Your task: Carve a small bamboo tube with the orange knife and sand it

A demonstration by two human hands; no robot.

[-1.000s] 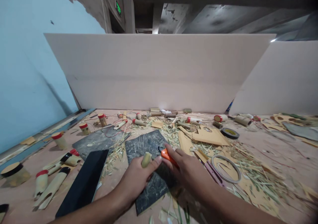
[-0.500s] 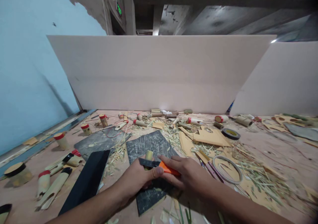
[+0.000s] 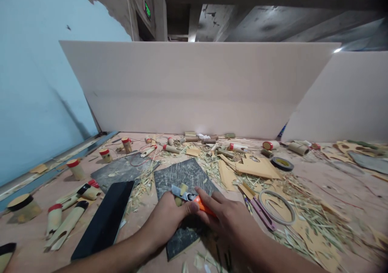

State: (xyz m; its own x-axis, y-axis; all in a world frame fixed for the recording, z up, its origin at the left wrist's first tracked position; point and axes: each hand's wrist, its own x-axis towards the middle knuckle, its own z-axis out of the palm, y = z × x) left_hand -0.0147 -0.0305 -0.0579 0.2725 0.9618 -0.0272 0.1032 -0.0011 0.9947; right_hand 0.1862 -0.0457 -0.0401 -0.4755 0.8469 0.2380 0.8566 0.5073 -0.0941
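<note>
My right hand (image 3: pixel 227 214) is closed around the orange handle of a utility knife (image 3: pixel 204 205), its blade pointing left. In my left hand (image 3: pixel 166 218) is a short piece of bamboo (image 3: pixel 183 189), mostly hidden by the fingers. The blade lies across the bamboo near its upper end, and my left thumb presses by the base of the blade. Both hands are above a scratched dark board (image 3: pixel 178 172) on the table.
A black phone-like slab (image 3: pixel 104 220) lies left, beside several bamboo tubes (image 3: pixel 66 226) with red or black bands. Rightward are purple-handled scissors (image 3: pixel 263 213), a pale ring (image 3: pixel 292 212), black tape (image 3: pixel 281 164), cut yellow sheet (image 3: pixel 257 168) and shavings. A white panel (image 3: pixel 197 87) stands behind.
The knife blade has tilted, with its flat now catching light, and its tip has risen slightly. My hands stay close together over the dark board.
</note>
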